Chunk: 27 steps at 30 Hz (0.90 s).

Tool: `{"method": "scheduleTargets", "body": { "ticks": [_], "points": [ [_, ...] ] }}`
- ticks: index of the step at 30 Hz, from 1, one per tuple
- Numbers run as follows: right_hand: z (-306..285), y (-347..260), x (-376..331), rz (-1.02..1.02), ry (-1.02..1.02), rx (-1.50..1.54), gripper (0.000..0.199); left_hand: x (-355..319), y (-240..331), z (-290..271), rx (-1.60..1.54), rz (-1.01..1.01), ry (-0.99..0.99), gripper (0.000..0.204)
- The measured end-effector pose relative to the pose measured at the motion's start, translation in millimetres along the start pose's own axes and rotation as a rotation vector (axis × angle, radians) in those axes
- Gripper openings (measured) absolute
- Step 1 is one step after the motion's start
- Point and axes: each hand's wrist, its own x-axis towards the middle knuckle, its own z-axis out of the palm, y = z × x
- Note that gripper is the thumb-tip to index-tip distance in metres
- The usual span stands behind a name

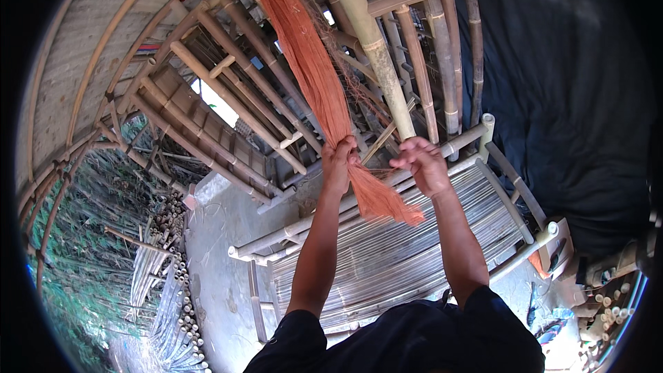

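A long bundle of orange fibre hangs down from the top of the view and fans out into a loose, frayed tail. My left hand is closed around the bundle just above that tail. To its right, my right hand is raised with its fingers bent in a pinch. A few thin orange strands stretch from the bundle toward those fingertips; their ends are too fine to make out clearly. Both hands are above the back rail of a bamboo bench.
Bamboo poles and frames rise just beyond my hands. Dark cloth hangs at the right. Cut bamboo is piled by greenery on the left, beside a concrete floor. More cut pieces lie at the lower right.
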Motion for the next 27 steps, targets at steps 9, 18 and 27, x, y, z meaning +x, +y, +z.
{"method": "scheduleTargets", "body": {
  "ticks": [9, 18, 27],
  "points": [
    [-31.9, -9.6, -35.1, -0.108, 0.46, -0.279, 0.044, 8.2, 5.7, -26.6, 0.163, 0.04, 0.115, 0.008],
    [-94.6, 88.0, -131.3, 0.029, 0.465, -0.844, 0.051, 21.0, -11.4, -33.9, 0.258, 0.115, 0.22, 0.023],
    [-236.2, 134.7, -319.5, 0.406, 0.38, -1.75, 0.043, 3.9, 22.3, 16.4, 0.261, -0.054, -0.24, 0.064]
  ]
}}
